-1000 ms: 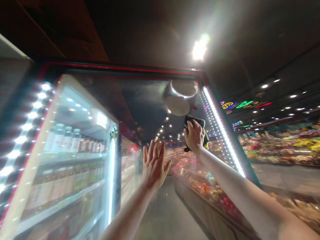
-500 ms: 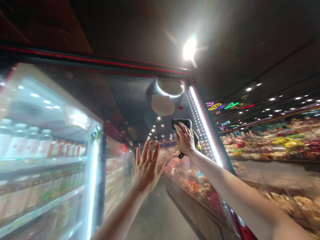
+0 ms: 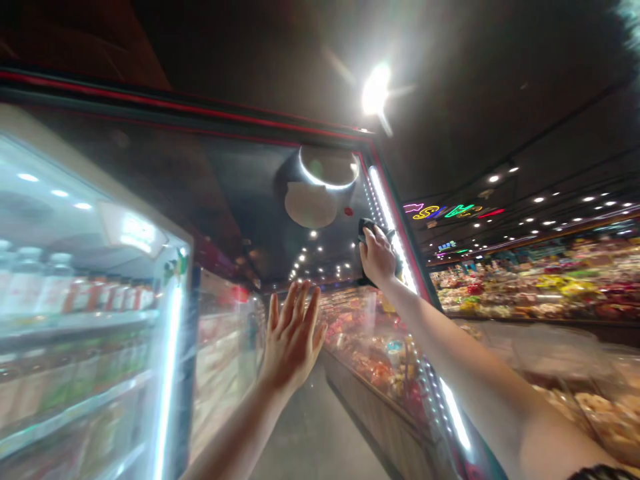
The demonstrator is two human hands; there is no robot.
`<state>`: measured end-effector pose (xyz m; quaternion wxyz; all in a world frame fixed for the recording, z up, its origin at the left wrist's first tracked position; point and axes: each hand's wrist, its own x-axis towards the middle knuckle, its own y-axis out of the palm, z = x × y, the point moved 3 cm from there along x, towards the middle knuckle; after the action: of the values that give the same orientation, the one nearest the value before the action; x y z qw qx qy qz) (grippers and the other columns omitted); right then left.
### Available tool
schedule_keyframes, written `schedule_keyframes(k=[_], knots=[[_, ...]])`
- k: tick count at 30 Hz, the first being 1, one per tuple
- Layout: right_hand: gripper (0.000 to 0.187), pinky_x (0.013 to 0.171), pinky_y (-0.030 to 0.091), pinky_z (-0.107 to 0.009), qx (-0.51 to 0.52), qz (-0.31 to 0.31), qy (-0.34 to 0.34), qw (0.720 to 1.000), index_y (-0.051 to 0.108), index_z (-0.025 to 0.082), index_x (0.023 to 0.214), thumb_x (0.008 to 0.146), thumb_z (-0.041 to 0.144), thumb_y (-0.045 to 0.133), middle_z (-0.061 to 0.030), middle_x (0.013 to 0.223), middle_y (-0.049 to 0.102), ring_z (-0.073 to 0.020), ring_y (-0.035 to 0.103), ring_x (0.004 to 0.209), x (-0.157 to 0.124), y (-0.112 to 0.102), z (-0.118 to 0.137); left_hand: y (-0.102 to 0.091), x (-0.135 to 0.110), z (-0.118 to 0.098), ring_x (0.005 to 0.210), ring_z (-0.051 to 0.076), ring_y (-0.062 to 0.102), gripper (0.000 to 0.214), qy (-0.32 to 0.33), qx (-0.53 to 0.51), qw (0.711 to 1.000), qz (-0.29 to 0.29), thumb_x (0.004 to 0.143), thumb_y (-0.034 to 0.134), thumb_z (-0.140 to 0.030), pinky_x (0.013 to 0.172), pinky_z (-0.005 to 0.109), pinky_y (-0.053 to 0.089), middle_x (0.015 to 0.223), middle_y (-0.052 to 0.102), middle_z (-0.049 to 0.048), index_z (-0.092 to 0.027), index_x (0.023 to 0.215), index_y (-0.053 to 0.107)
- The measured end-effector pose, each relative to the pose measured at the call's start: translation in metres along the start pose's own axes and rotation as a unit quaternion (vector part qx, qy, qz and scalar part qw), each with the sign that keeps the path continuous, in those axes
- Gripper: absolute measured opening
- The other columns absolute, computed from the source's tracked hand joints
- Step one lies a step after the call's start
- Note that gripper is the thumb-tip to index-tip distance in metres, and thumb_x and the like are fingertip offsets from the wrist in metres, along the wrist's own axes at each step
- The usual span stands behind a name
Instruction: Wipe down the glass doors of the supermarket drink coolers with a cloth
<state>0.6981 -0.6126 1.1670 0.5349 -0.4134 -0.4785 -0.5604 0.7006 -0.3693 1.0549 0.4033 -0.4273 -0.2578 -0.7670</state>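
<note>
My right hand [image 3: 380, 255] presses a dark cloth [image 3: 367, 225] against a glass door [image 3: 240, 200], close to its right edge and a bright light strip [image 3: 381, 193]. Its fingers bend over the cloth, which shows only around them. Lower and to the left, my left hand [image 3: 294, 333] is raised before the same glass with its fingers spread and nothing in it. Whether its palm touches the pane cannot be made out. Reflections of shelves and lights cover much of the glass.
A dark door frame with a red line [image 3: 200, 110] runs across the top. Shelves of bottles [image 3: 60, 283] glow at the left. Beyond the frame on the right are piled goods in colourful packets [image 3: 530, 287], clear bins [image 3: 540, 347] and neon signs [image 3: 440, 211].
My right hand and the cloth have moved slightly right and up, nearer the light strip. The left hand stays about where it was. The view has shifted a little to the right.
</note>
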Motion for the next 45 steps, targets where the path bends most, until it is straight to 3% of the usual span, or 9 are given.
schedule_keyframes(k=[4, 10, 17, 24, 31, 35, 38, 41, 45], knots=[[0.047, 0.108, 0.045, -0.051, -0.018, -0.009, 0.005, 1.0, 0.052, 0.02, 0.145, 0.1, 0.032, 0.045, -0.0161, 0.153, 0.05, -0.0323, 0.052, 0.136, 0.013, -0.006, -0.008, 0.002, 0.003, -0.006, 0.152, 0.032, 0.032, 0.085, -0.013, 0.003, 1.0, -0.002, 0.097, 0.058, -0.029, 0.123, 0.062, 0.025, 0.161, 0.039, 0.0124, -0.026, 0.163, 0.005], [0.048, 0.106, 0.045, -0.051, -0.083, -0.004, -0.007, 0.997, 0.05, 0.019, 0.147, 0.102, 0.034, 0.042, -0.0193, 0.154, 0.048, -0.0339, 0.052, 0.135, -0.058, -0.013, -0.021, -0.001, -0.006, -0.015, 0.153, 0.032, 0.028, 0.084, -0.01, 0.002, 1.0, 0.011, 0.097, 0.058, -0.027, 0.124, 0.062, 0.023, 0.163, 0.036, 0.0132, -0.025, 0.163, 0.006], [0.046, 0.104, 0.046, -0.054, -0.031, -0.022, 0.011, 0.999, 0.054, 0.019, 0.144, 0.1, 0.032, 0.046, -0.0193, 0.149, 0.053, -0.0354, 0.055, 0.131, -0.019, -0.01, -0.011, -0.003, 0.009, -0.022, 0.152, 0.032, 0.031, 0.087, -0.045, -0.007, 0.999, 0.018, 0.097, 0.057, -0.027, 0.125, 0.063, 0.021, 0.162, 0.039, 0.0119, -0.029, 0.163, 0.001], [0.047, 0.109, 0.046, -0.049, 0.041, -0.03, -0.076, 0.996, 0.054, 0.021, 0.144, 0.1, 0.033, 0.044, -0.0141, 0.151, 0.052, -0.0293, 0.052, 0.135, -0.092, -0.021, -0.039, -0.014, -0.011, -0.026, 0.152, 0.031, 0.031, 0.086, -0.033, 0.003, 0.999, 0.035, 0.098, 0.055, -0.028, 0.126, 0.061, 0.02, 0.163, 0.037, 0.0102, -0.03, 0.163, 0.0], [0.043, 0.115, 0.038, -0.057, 0.081, 0.012, -0.081, 0.993, 0.056, 0.033, 0.143, 0.101, 0.035, 0.045, -0.004, 0.155, 0.05, -0.0287, 0.044, 0.143, -0.06, -0.012, 0.006, -0.017, -0.014, -0.019, 0.153, 0.033, 0.029, 0.081, -0.075, 0.034, 0.995, 0.063, 0.098, 0.055, -0.03, 0.124, 0.063, 0.022, 0.162, 0.037, 0.0146, -0.024, 0.164, 0.007], [0.044, 0.116, 0.038, -0.051, 0.099, 0.096, -0.251, 0.958, 0.056, 0.035, 0.142, 0.1, 0.03, 0.048, 0.0003, 0.156, 0.049, -0.025, 0.047, 0.142, -0.092, -0.026, -0.008, -0.026, -0.029, -0.017, 0.154, 0.032, 0.027, 0.08, -0.078, 0.036, 0.994, 0.074, 0.098, 0.055, -0.029, 0.124, 0.062, 0.022, 0.164, 0.035, 0.0135, -0.025, 0.163, 0.009], [0.043, 0.113, 0.042, -0.052, 0.109, 0.067, -0.184, 0.975, 0.059, 0.033, 0.14, 0.099, 0.031, 0.048, -0.0017, 0.154, 0.052, -0.0263, 0.05, 0.138, -0.084, -0.026, -0.019, -0.035, -0.042, -0.009, 0.155, 0.031, 0.024, 0.08, -0.073, 0.048, 0.993, 0.082, 0.098, 0.054, -0.026, 0.125, 0.061, 0.022, 0.165, 0.033, 0.0128, -0.025, 0.164, 0.008], [0.042, 0.114, 0.037, -0.061, 0.112, 0.018, -0.082, 0.99, 0.059, 0.03, 0.141, 0.101, 0.037, 0.047, -0.0041, 0.154, 0.051, -0.0316, 0.046, 0.142, -0.065, -0.019, 0.008, -0.038, -0.046, -0.001, 0.155, 0.033, 0.023, 0.08, -0.092, 0.068, 0.989, 0.094, 0.098, 0.054, -0.029, 0.125, 0.062, 0.021, 0.165, 0.031, 0.0147, -0.023, 0.164, 0.009], [0.039, 0.118, 0.032, -0.056, 0.15, 0.086, -0.22, 0.96, 0.062, 0.036, 0.138, 0.102, 0.035, 0.047, 0.0006, 0.153, 0.052, -0.0277, 0.044, 0.144, -0.085, -0.02, 0.056, -0.038, -0.049, 0.002, 0.156, 0.032, 0.021, 0.079, -0.117, 0.071, 0.985, 0.1, 0.099, 0.053, -0.032, 0.125, 0.062, 0.02, 0.166, 0.029, 0.0152, -0.023, 0.164, 0.008]])
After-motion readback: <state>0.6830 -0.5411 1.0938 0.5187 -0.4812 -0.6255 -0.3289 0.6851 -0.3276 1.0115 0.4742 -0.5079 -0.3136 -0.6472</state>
